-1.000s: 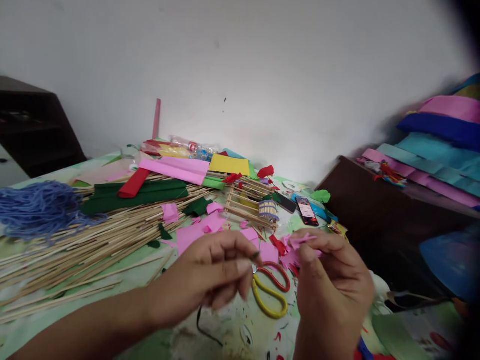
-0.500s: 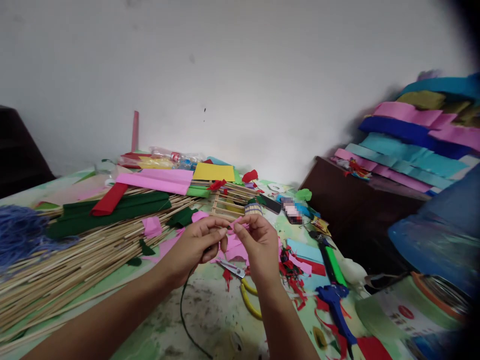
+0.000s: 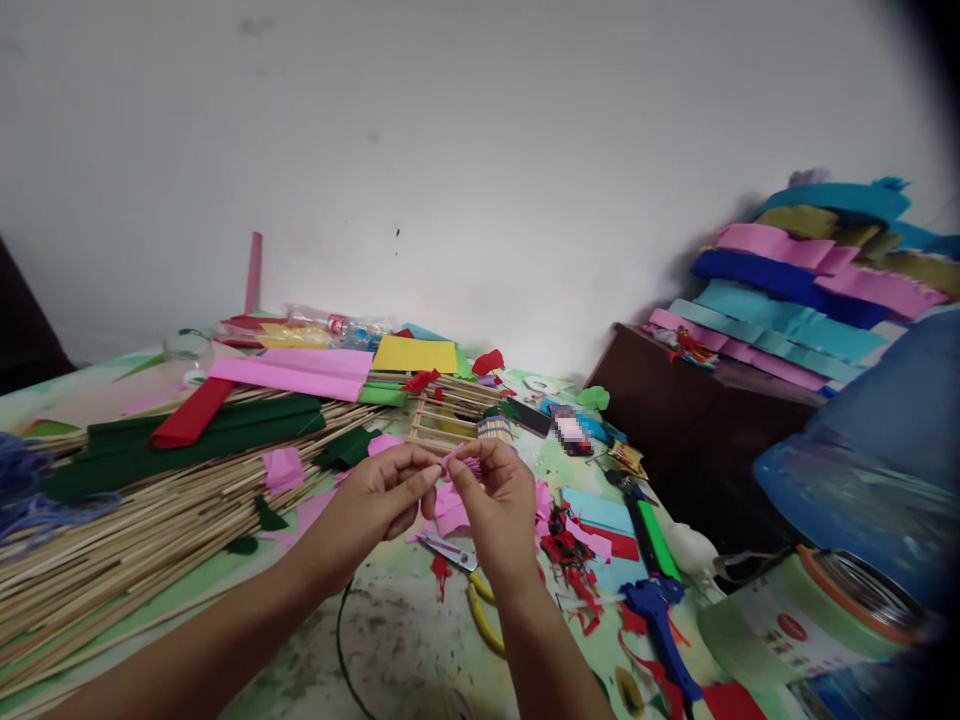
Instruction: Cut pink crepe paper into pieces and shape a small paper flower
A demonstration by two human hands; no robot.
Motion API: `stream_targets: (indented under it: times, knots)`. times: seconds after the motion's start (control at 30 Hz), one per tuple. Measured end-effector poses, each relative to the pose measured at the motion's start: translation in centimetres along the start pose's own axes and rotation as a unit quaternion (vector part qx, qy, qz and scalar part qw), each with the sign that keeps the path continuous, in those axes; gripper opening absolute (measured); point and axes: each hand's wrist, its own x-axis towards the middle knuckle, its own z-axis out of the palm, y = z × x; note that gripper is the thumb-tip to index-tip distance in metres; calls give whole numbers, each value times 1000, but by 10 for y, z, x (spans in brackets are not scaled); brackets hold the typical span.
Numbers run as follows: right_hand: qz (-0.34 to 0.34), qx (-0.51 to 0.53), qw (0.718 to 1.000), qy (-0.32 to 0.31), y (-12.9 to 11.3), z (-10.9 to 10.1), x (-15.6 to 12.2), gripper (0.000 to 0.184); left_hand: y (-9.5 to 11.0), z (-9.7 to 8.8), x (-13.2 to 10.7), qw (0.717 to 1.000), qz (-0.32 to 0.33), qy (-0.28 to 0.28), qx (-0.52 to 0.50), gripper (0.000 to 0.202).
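Both of my hands meet above the middle of the table. My left hand (image 3: 379, 497) has its fingers pinched together at the end of a thin dark wire (image 3: 343, 640) that loops down over the table. My right hand (image 3: 491, 495) pinches a small crumpled piece of pink paper (image 3: 459, 461) right beside the left fingertips. Under the hands lie pink paper scraps (image 3: 450, 510) and scissors with yellow handles (image 3: 461, 570).
A bundle of bamboo sticks (image 3: 142, 545) and green, red and pink crepe paper rolls (image 3: 225, 410) fill the left. A phone (image 3: 571, 434), a blue glue gun (image 3: 664, 625) and red scraps lie on the right. Stacked coloured paper (image 3: 802, 290) rests on a dark cabinet (image 3: 690, 420).
My hands have moved away from me and closer together, now meeting over the pink scraps. The view has swung slightly right and down, showing more of the table's right side.
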Motion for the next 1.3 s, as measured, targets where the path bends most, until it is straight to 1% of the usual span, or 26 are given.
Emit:
stream_targets:
  times: [0.3,0.47,0.57,0.67,0.77,0.8,0.87,0.93,1.0,1.3]
  knots:
    - [-28,-64,998,7,-6,4,-4,4,4,0,0,999,11,14,35,26]
    - [-29,-64,998,-1,-7,4,-6,6,3,-1,-1,999,16,16,32,25]
    - [-22,-44,999,-12,-4,2,-4,15,4,-2,0,999,17,15,25,25]
    - [-8,-48,998,-26,-1,-1,-2,26,3,-3,1,1000,15,13,11,24]
    - [-23,-59,997,-53,-1,-5,0,34,1,-5,1,1000,13,9,-2,23]
    - [-31,-58,996,-65,-2,-5,1,32,1,-5,1,1000,11,9,-5,23]
    - [-37,-48,995,-85,-4,-5,2,22,0,-5,0,1000,9,7,-7,23]
    - [-33,-29,995,-87,-5,-5,3,12,0,-5,-1,1000,7,7,-9,24]
    - [-26,-15,996,-84,-5,-5,4,7,1,-4,-1,1000,3,10,-10,24]
    - [-26,0,996,-91,-6,-6,4,5,1,-3,0,1000,-6,7,-24,23]
